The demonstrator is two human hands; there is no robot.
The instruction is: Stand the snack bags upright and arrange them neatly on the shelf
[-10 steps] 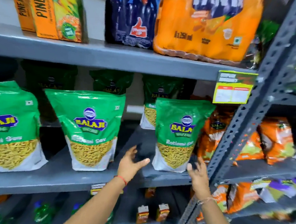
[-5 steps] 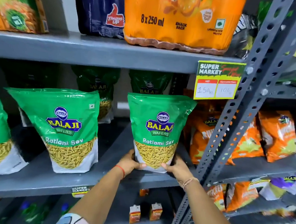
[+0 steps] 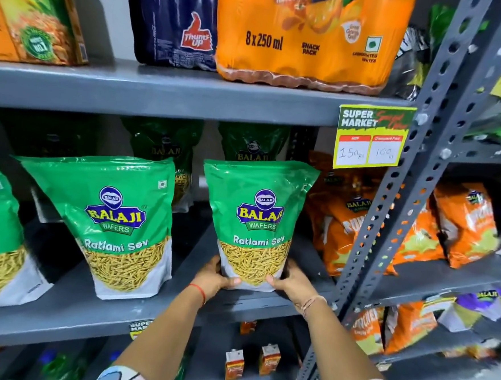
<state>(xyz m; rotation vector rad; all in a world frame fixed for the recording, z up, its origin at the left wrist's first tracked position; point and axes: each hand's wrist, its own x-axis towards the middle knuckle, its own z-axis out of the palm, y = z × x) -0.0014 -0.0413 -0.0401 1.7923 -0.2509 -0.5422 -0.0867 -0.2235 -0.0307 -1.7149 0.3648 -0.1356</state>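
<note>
The green snack bag is held at its bottom corners by the left hand and right hand, upright on the shelf, label forward. A second green bag stands left, orange bags right, darker bags behind.

Green Ratlami Sev snack bags upright, side by side on grey shelf.

orange drink multipack, dark cola pack, price tag, small juice cartons
</note>
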